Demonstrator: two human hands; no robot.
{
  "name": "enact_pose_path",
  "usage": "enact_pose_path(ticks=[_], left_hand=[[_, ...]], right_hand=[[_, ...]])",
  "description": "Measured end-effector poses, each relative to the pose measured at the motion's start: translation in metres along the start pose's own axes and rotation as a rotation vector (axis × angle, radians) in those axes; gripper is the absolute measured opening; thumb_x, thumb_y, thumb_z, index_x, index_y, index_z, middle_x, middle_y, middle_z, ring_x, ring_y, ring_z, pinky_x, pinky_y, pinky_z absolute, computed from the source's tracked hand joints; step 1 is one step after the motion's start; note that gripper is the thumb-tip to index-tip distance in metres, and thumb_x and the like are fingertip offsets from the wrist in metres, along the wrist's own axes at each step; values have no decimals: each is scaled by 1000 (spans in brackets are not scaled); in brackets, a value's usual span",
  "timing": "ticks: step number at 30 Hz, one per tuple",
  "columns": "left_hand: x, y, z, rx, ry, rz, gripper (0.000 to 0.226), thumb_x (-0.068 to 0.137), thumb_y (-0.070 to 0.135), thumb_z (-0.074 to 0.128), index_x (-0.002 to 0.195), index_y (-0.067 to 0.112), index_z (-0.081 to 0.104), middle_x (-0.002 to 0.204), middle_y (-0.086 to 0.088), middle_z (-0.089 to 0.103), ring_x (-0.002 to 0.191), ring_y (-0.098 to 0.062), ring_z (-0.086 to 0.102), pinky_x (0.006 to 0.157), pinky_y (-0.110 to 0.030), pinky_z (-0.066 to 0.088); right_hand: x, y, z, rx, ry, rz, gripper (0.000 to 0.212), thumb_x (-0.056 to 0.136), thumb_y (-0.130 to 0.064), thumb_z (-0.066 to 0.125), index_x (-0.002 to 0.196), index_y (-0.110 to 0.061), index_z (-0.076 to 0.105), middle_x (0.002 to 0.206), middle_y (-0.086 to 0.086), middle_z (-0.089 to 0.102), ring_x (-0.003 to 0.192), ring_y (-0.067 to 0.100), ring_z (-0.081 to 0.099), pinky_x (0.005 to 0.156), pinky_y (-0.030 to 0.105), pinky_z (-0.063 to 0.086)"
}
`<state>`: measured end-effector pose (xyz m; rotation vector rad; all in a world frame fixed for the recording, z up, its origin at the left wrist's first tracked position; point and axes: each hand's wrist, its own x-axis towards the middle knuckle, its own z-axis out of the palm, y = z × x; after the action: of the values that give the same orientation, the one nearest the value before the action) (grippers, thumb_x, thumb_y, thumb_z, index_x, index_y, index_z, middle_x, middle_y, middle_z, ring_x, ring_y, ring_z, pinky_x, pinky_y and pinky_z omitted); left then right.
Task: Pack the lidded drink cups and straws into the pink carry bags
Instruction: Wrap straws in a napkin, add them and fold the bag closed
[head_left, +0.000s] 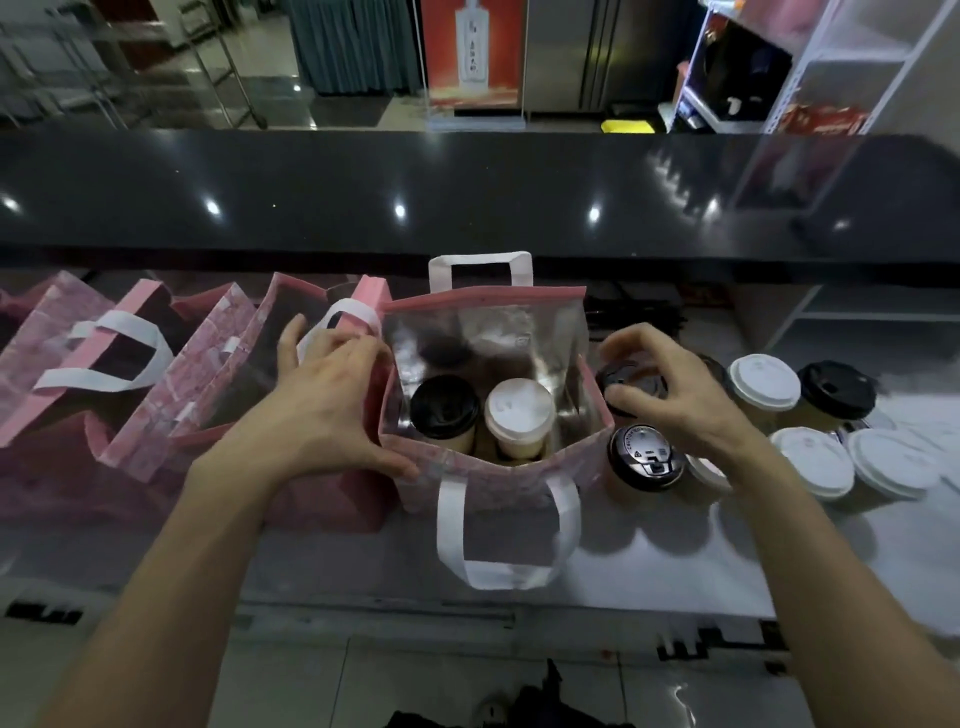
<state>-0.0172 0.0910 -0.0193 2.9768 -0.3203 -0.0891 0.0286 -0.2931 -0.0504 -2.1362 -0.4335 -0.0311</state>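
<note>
An open pink carry bag (488, 475) with a silver lining and white handles stands in the middle of the counter. Inside it are a black-lidded cup (444, 410) and a white-lidded cup (519, 413), side by side at the front. My left hand (332, 400) lies spread against the bag's left wall, thumb on the front corner, fingertips at the rim. My right hand (691, 400) is just right of the bag, its fingers curled round the lid of a black-lidded cup (631, 387). A thin dark bundle (636, 312), perhaps straws, lies behind.
More lidded cups stand to the right: a printed black lid (647, 457), white lids (763, 382) (813, 462) and another black one (836, 389). Several pink bags (130, 364) stand in a row on the left. A raised black ledge (467, 197) runs along the back.
</note>
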Motion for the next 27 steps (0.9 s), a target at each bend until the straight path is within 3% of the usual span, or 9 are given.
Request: enact_pose_path(ticks=[3,6,8,12,16,19,21,22,27], left_hand=[[12,-2,11,-14,12,-29,127,48,84,86,152,29,37,146,5,55,161,-14,21,129,-58,-21],[28,-10,17,-54,-31,-46,141,53,64,97,165,24,21,140,9,66,159,-16,31,131,-57,-13],[42,-14,15,-95,-91,-69,152,51,56,101,168,28,8,134,14,71,159,-23,35,133,-55,-2],[60,-16,-7,-163,-266,-189,179,31,62,100,162,52,-22,154,8,60,160,-39,27,129,-63,22],[72,-16,-25,-148,-272,-221,185,15,64,95,149,69,-32,162,-5,52,148,-45,42,117,-58,45],[82,-18,-28,-113,-295,-203,188,20,58,101,150,66,-34,172,-6,37,146,-42,48,114,-52,47],[88,-22,-26,-93,-305,-159,189,22,60,102,157,59,-30,181,1,13,158,-35,36,120,-52,39],[91,-24,-25,-112,-304,-141,188,22,60,103,159,58,-26,181,1,13,160,-33,32,120,-50,37],[93,-37,-25,-192,-291,-193,154,19,67,106,143,57,15,151,5,55,125,-24,55,101,-39,47]], right_hand=[[1,18,-6,-35,-299,158,56,69,-58,87,119,-42,68,123,-18,71,118,4,66,108,41,53],[12,25,1,-187,-376,200,70,60,-60,92,122,-43,66,131,-16,65,123,10,62,111,43,51],[25,27,3,-220,-392,179,69,63,-52,93,125,-39,66,154,-11,49,139,13,51,119,41,43],[51,27,-7,-179,-483,209,79,46,-64,91,118,-46,68,175,-25,4,157,12,24,121,37,36],[73,30,-15,-167,-525,191,89,37,-73,98,117,-50,68,175,-27,-9,163,14,12,126,38,28],[86,30,-12,-132,-530,169,84,42,-70,100,117,-51,68,175,-27,-15,165,15,4,130,44,23],[93,31,-9,-105,-527,160,76,50,-61,98,118,-48,68,176,-23,-16,166,18,1,129,44,21],[96,32,-8,-92,-529,160,74,52,-59,97,119,-46,68,176,-22,-16,166,19,1,128,44,22],[104,35,-4,-19,-537,194,59,70,-41,97,121,-35,68,178,-17,-9,164,24,10,130,53,24]])
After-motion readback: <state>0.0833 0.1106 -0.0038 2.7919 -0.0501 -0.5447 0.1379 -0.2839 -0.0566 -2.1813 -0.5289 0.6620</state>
